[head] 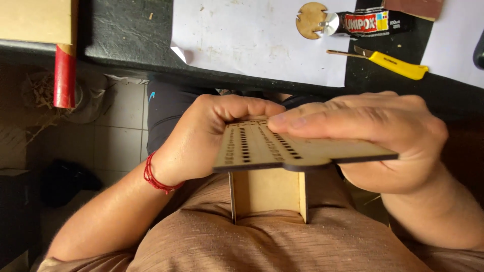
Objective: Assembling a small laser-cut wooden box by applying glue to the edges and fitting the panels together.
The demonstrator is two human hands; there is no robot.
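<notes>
Two hands are seen in the single head view, both closed on one wooden piece held over the lap, below the table (126, 35) edge.

Head view: the left hand (206, 138) is curled around the left end of a thin panel (282, 151), fingers folded over its far edge. The right hand (383, 141) is clamped on the right end, fingers laid flat along the top, thumb hidden beneath. The panel is kept nearly level and pressed down, apparently so that it seats on the upright box (267, 194) below it, which is braced against the body.

The panel is pale, laser-cut plywood with dark burnt edges. Rows of small square holes run along its length in several lines. Its near edge is rounded at the middle where it overhangs the box. The box is shown as a plain front face between two thin side walls.

On the table, well apart from the hands, a glue tube (365, 22) lies on white paper (252, 40), with a notched wooden disc (311, 19) touching its nozzle. A yellow knife (396, 64) lies near them. A red-handled tool (64, 75) hangs over the left edge.
</notes>
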